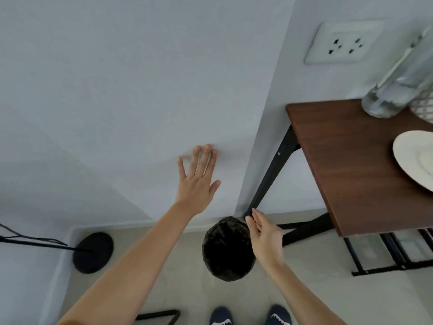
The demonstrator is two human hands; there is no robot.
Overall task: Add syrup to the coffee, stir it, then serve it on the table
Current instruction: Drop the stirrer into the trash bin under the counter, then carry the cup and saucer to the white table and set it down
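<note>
Brown wood grain covers the top of the one desk [351, 165], which stands on black metal legs at the right of the view, against a pale wall. Three things rest on it. One white plate [414, 158] lies near its right side, cut off by the picture's edge. One clear glass bottle [396, 83] stands at the far corner, leaning in the wide lens, and just beside it is one white mesh basket [424, 109], of which only a sliver shows. No coffee or syrup can be seen here; whether the bottle holds syrup cannot be told.

On the wall above the desk sits one white socket plate [343, 43] with two sets of holes.

Two bare arms reach forward. The left hand [195, 184] is flat and spread wide, all five fingers apart, palm toward the wall, holding nothing; whether it touches the wall cannot be told. The right hand [263, 233] is lower and seen edge-on, fingers straight and pressed together, empty, in front of the foot of the desk's leg.

On the floor stands one round bin [226, 249] lined with a black bag, just left of the right hand. One black round stand base [93, 252] sits in the left corner with a thin pole rising from it. Two dark blue shoes [250, 316] show at the bottom edge.
</note>
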